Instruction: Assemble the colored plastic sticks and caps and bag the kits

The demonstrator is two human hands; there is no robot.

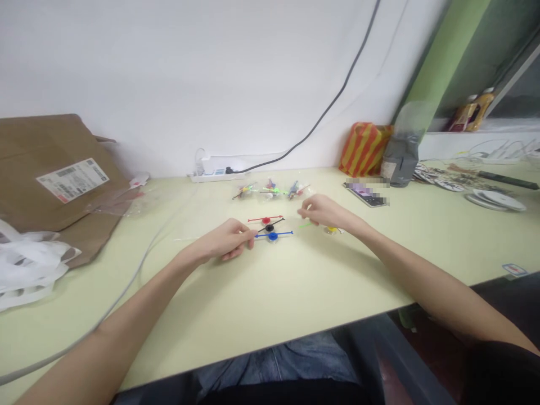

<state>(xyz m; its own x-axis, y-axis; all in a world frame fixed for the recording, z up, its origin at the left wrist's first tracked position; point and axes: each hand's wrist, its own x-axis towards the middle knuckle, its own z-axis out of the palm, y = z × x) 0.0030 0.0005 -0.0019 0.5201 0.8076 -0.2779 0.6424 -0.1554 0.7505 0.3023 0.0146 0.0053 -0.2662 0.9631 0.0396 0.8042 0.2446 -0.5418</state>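
Three arrow spinners lie close together in front of me, each a thin arrow on a round hub: red [265,220], black [269,228] and blue [273,237]. My left hand [228,239] is closed, thumb and forefinger at the left tip of the blue arrow. To the right, my right hand [323,211] hovers with its fingers curled together; whatever they hold, if anything, is too small to make out. Just below its fingertips shows a thin green piece [305,225]. A yellow round piece [331,229] is partly hidden by my right wrist.
Behind lie several small clear bags of coloured parts [272,190] and a power strip [217,175]. A phone [366,194], a striped bag [365,149] and a grey bag [400,160] are at right. A brown parcel bag [50,163] and white cable [139,267] are at left.
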